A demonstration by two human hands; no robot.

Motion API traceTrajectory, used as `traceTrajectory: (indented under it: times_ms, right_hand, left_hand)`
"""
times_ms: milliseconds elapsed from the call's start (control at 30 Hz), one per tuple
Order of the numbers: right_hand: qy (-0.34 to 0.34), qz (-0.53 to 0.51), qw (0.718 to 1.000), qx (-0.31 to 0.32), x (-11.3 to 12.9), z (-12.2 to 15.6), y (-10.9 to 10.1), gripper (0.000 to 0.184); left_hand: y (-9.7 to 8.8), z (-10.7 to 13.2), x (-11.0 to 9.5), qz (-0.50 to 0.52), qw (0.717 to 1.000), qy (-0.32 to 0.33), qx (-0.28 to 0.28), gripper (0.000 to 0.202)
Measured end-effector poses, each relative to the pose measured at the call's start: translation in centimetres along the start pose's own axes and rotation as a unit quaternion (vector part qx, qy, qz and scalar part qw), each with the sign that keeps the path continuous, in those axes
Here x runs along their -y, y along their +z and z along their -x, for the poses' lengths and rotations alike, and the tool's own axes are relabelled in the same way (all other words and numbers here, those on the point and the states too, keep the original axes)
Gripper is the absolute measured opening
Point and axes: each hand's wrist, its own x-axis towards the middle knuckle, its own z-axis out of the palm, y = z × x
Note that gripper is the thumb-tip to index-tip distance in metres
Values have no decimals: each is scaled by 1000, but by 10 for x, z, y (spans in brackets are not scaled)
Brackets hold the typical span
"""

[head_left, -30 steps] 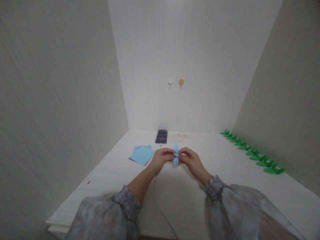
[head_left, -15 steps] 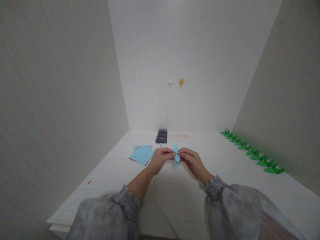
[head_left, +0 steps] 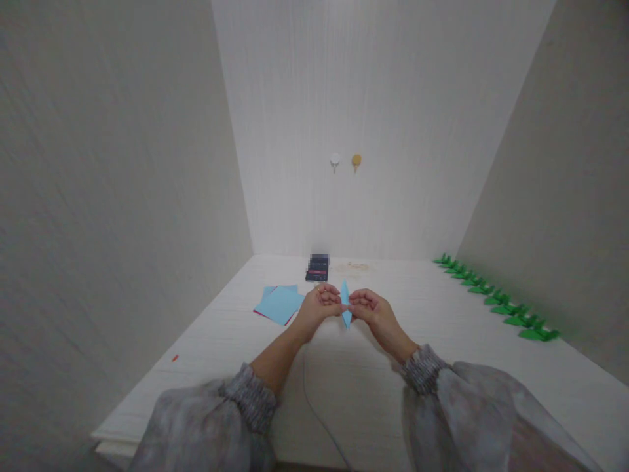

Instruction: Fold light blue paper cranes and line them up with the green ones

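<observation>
A narrow folded piece of light blue origami paper stands upright between my two hands, above the white table. My left hand pinches its left side, thumb toward me and fingers curled. From the other side my right hand grips it in the same way, the thumbs almost meeting at its middle. Parts of the folds are hidden behind the fingertips. Left of my left hand lie flat light blue sheets with a red edge showing beneath.
A phone lies at the back, with a cable running toward the front edge. Several green folded paper figures line the right wall. A small orange-red scrap lies at left. Two hooks are on the back wall.
The blue paper's side flaps have closed up, so it looks narrower and flatter. My fingers have shifted on it, with the left fingers lifted and curled more. The rest has stayed put.
</observation>
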Motion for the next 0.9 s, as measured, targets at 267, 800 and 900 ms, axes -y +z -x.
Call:
traceTrajectory:
  times_ms: [267,800,900]
  right_hand:
    - [26,-2,999,-28,2,0,2,26]
    - [55,8,998,-33,3,2,1,27]
    - [55,10,998,-30,5,2,3,25]
  left_hand:
    - [-3,-1,4,3,1000,-30,-3,31]
    - [-4,-1,7,7,996,-86,2,28]
    - [-4,-1,8,18,996,-85,5,29]
